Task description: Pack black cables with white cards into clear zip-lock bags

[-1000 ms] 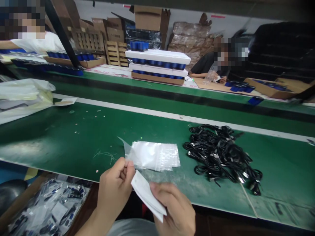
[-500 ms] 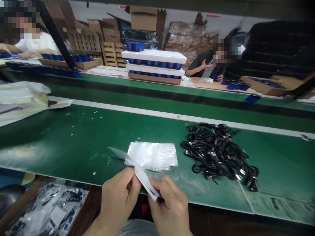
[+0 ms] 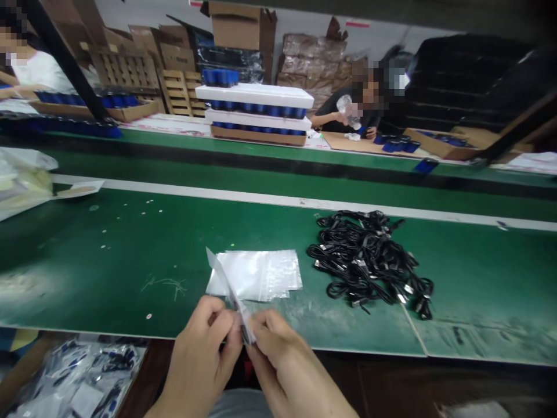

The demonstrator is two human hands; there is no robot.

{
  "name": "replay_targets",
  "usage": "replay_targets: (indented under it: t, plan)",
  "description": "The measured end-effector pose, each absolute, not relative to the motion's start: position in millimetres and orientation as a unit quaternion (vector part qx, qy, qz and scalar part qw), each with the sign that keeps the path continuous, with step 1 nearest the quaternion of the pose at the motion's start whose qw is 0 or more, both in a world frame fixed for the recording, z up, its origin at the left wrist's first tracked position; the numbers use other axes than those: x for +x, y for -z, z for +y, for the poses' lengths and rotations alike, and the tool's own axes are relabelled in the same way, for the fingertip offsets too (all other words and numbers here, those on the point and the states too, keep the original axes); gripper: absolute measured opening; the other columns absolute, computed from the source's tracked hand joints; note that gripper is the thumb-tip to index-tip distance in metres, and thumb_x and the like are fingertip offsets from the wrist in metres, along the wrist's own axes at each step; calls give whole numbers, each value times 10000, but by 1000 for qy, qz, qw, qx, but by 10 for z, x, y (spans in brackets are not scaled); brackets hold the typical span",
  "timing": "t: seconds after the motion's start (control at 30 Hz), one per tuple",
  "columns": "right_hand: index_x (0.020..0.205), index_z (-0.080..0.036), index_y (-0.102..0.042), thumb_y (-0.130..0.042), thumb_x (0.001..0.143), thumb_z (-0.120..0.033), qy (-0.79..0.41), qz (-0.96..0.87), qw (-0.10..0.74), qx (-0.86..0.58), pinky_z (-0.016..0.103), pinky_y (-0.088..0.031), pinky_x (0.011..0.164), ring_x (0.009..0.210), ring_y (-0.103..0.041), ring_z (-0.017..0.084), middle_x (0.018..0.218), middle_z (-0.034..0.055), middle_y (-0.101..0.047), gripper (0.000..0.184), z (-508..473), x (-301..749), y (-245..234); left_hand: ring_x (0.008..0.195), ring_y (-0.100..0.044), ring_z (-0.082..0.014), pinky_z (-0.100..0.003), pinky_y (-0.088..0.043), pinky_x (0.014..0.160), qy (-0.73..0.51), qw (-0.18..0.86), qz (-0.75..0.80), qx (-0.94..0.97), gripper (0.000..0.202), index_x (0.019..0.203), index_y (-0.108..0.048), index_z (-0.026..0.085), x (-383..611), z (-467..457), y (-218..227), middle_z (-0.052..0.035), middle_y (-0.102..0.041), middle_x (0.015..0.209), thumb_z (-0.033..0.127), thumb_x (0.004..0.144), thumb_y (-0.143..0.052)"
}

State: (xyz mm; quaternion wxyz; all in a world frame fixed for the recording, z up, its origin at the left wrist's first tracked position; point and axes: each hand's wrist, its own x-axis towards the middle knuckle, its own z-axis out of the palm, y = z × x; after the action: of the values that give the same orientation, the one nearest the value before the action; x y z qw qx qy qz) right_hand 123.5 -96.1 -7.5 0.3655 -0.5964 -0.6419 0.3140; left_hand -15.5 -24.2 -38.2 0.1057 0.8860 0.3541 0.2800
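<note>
Both my hands pinch a thin, whitish plastic bag (image 3: 226, 280), seen nearly edge-on just in front of the bench edge. My left hand (image 3: 208, 342) grips its left side between thumb and bent fingers. My right hand (image 3: 281, 354) closes on the lower right end, hiding part of it. Just beyond my fingers a stack of flat clear zip bags (image 3: 255, 274) lies on the green bench, slightly fanned to the right. A heap of coiled black cables (image 3: 369, 255) with metal plugs rests to the right of the stack.
Below left, a box holds bagged blue and black items (image 3: 96, 371). A white plastic sack (image 3: 21, 180) lies at the left. Across the green bench (image 3: 130, 290), white trays with blue items (image 3: 256, 110) are stacked. Two people work on the far side, one holding a clear bottle (image 3: 348, 110).
The bag between my hands has turned steeper, and my right hand has moved closer to my left. The whole view has shifted right. The far person's bottle is now tilted.
</note>
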Motion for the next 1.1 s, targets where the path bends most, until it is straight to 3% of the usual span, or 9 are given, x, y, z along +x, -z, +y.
replay_targets:
  t: [0.17,0.3,0.43,0.57,0.67,0.73,0.83,0.97,1.1]
  plan:
    - [972,-185,-609,-593,760,-102,-234,-483,514,-669,303,-502,741,845,-609,188,944,62,-614,228,-892,1233,214,652,-527,-135,-226,-481,574,-329,147,320,876,170,736,-598,209,-166,-291,334,-30,-460,825,206,845,-468]
    - [821,-175,-655,-617,742,-123,-378,-413,551,-619,213,-496,585,639,-631,130,728,4,-667,102,-741,1168,381,629,-528,-122,-190,-485,552,-328,183,256,891,170,663,-558,209,-156,-317,352,-24,-464,788,140,802,-487]
    - [690,-162,-661,-611,731,-94,-387,-413,503,-653,176,-427,473,530,-599,113,590,-21,-649,94,-692,1162,411,596,-542,-107,-161,-486,531,-293,226,251,894,176,687,-516,221,-163,-298,382,-11,-493,780,161,836,-446]
    - [983,-208,-671,-626,803,-170,-345,-551,421,-632,226,-503,631,703,-658,142,887,17,-711,189,-853,1518,243,684,-597,-119,-149,-515,608,-246,214,273,905,123,775,-540,227,-143,-231,399,-21,-540,850,248,864,-458]
    - [983,-186,-633,-600,851,-234,-122,-511,364,-769,262,-517,682,775,-649,173,888,52,-693,144,-1037,1992,125,637,-613,-100,-132,-503,558,-219,225,316,895,190,775,-555,224,-98,-192,404,-16,-569,873,299,895,-428]
    - [963,-175,-615,-562,869,-234,101,-455,228,-855,319,-507,715,811,-623,215,894,86,-668,123,-1126,2286,112,596,-608,-90,-132,-494,544,-212,238,325,890,241,741,-558,222,-67,-170,409,-6,-585,863,319,904,-410]
    - [932,-159,-614,-572,821,-156,167,-430,141,-876,367,-481,667,818,-590,278,875,131,-653,118,-1157,2563,168,640,-622,-98,-140,-493,592,-210,239,331,888,268,698,-562,221,-37,-132,431,1,-605,851,321,898,-414]
    - [901,-167,-647,-535,773,-46,151,-454,100,-872,312,-447,590,740,-603,257,771,105,-664,209,-1112,2675,206,718,-639,-115,-150,-489,618,-210,242,341,884,253,705,-579,226,-20,-79,473,4,-619,843,317,889,-431]
    - [1138,-116,-599,-469,820,-87,169,-429,163,-872,328,-465,624,751,-627,253,860,114,-673,345,-1156,2666,130,713,-621,-126,-183,-482,634,-198,270,351,875,260,697,-561,227,16,-74,472,4,-613,805,289,897,-408]
